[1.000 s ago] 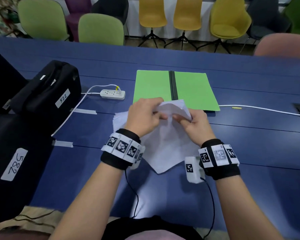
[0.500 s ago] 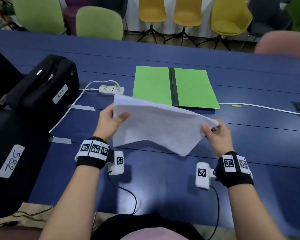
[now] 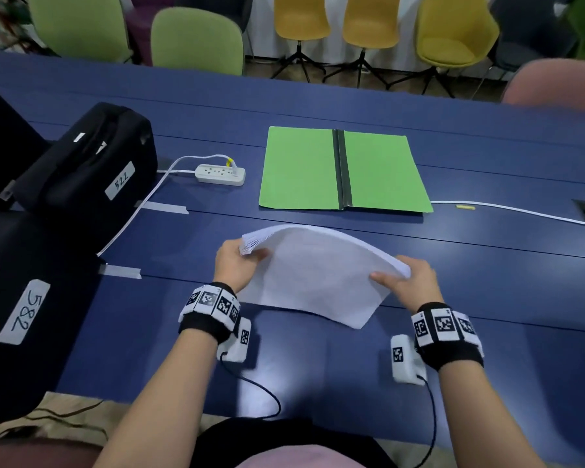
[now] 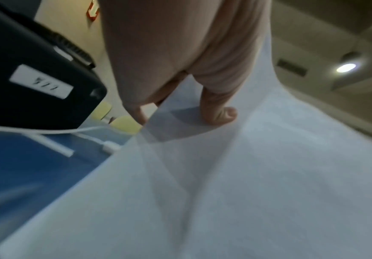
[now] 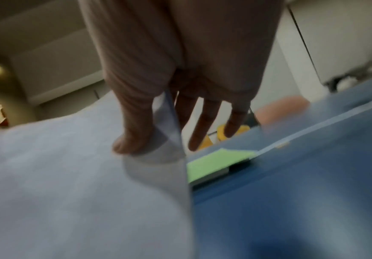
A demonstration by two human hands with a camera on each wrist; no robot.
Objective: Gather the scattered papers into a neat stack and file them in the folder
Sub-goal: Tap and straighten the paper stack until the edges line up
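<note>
A stack of white papers (image 3: 318, 275) arches upward above the blue table (image 3: 487, 298), held at two opposite corners. My left hand (image 3: 238, 265) pinches the far left corner, thumb on top; the sheets there fan slightly. My right hand (image 3: 407, 276) pinches the right corner, thumb on top and fingers behind. In the left wrist view the thumb (image 4: 219, 113) presses on the papers (image 4: 247, 175). The right wrist view has my thumb on the papers (image 5: 69, 175), with the fingers (image 5: 204, 126) straight behind the edge. The green folder (image 3: 343, 168) lies open and flat beyond the stack, its black spine in the middle.
Two black cases (image 3: 85, 170) labelled 522 and 582 stand at the left. A white power strip (image 3: 220, 173) and its cable lie left of the folder; another white cable (image 3: 520, 211) runs to the right. Chairs (image 3: 196, 38) line the far side of the table.
The papers went from a crumpled bunch between both hands to a spread, lifted stack. Since half a second ago the stack came lower and nearer me, and it bows upward.
</note>
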